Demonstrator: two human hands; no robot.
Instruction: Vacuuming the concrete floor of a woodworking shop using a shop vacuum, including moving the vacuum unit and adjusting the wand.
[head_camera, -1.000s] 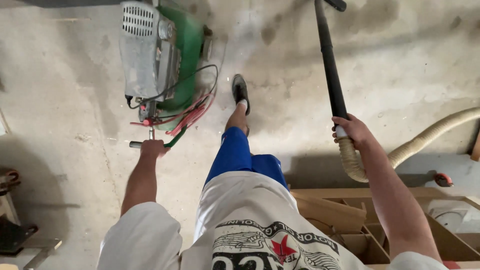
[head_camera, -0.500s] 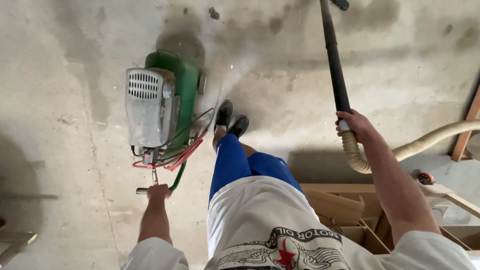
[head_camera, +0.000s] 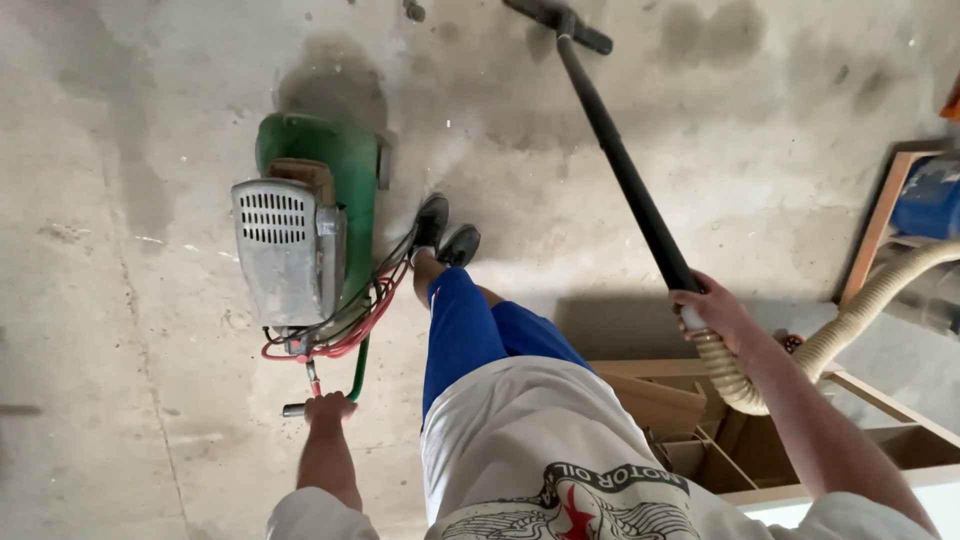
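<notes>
Left hand (head_camera: 328, 408) closed on the metal handle bar (head_camera: 296, 409) of a green machine (head_camera: 318, 215) at ten o'clock of the feet, its ribbed grey motor housing likely heavy, best moved by that bar. Right hand (head_camera: 712, 308) grips the stiff black vacuum wand (head_camera: 620, 165) where it meets a soft, ribbed beige hose (head_camera: 860, 315), at two o'clock. Rough, stained concrete floor (head_camera: 120, 150); plywood boxes (head_camera: 680, 405) at four o'clock.

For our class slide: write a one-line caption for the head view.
Left hand grips a green machine's handle; right hand holds a vacuum wand.
</notes>
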